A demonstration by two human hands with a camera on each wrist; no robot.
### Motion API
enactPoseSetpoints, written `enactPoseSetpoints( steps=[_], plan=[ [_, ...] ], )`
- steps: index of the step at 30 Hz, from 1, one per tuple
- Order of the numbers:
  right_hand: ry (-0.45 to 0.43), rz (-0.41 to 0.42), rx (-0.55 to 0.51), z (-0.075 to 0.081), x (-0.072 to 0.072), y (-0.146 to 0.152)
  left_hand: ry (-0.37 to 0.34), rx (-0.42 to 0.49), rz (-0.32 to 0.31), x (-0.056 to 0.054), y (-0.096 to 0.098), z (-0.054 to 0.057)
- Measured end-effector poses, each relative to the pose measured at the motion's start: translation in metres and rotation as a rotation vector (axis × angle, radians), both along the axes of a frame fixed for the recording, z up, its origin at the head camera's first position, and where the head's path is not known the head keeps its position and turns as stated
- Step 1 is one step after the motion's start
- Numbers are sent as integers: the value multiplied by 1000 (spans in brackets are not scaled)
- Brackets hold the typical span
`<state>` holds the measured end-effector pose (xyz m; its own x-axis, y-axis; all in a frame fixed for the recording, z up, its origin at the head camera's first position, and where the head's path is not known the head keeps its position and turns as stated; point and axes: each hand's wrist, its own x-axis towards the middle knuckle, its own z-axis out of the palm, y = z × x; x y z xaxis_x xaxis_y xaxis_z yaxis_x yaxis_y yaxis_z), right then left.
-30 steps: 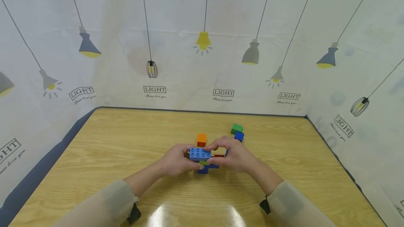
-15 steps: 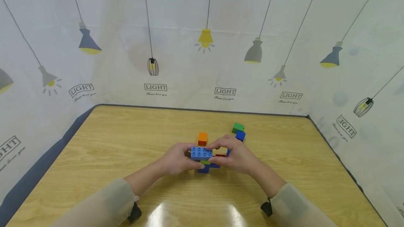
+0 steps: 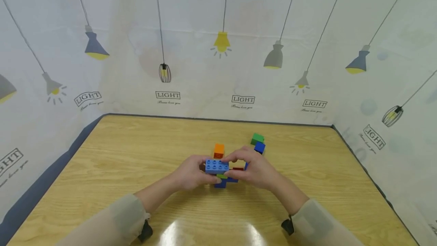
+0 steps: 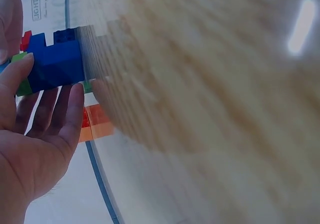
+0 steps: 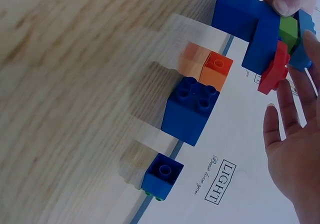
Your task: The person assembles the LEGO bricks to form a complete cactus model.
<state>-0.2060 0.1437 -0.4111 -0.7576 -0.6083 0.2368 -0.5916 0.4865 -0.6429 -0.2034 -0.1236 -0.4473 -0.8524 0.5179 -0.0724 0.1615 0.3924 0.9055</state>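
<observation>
In the head view, a light blue toy building brick (image 3: 216, 166) with two rows of studs lies on top of a small stack. Beneath it are a lime green brick (image 5: 288, 30) and dark blue bricks (image 4: 57, 64), and a red brick (image 5: 275, 71) sits to one side. My left hand (image 3: 192, 172) grips the stack from the left, thumb near the lime green brick and fingers behind. From the right, my right hand (image 3: 257, 168) pinches the light blue brick between thumb and index finger; its other fingers are spread in the right wrist view.
An orange brick (image 3: 219, 151) stands just behind the stack on the wooden table (image 3: 136, 139). Farther right are a dark blue brick (image 3: 259, 147) and a green brick (image 3: 257, 138). Another dark blue brick (image 5: 190, 111) stands close to my right hand. A printed curtain (image 3: 191, 48) borders the table.
Both hands keep their hold on the bricks. The view shifts slightly, and the light blue brick stays on top of the stack with almost no movement.
</observation>
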Motion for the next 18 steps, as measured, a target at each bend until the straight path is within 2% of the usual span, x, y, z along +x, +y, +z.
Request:
enactPoseSetpoints(
  steps=[4, 11, 18],
  plan=[
    [-12, -15, 14, 0, 1, 0, -5, 3, -2, 1, 1, 1],
    [18, -13, 37, 4, 2, -1, -1, -2, -2, 1, 1, 3],
    [-35, -49, 61, 2, 3, -5, 0, -13, 11, 2, 2, 2]
  ],
)
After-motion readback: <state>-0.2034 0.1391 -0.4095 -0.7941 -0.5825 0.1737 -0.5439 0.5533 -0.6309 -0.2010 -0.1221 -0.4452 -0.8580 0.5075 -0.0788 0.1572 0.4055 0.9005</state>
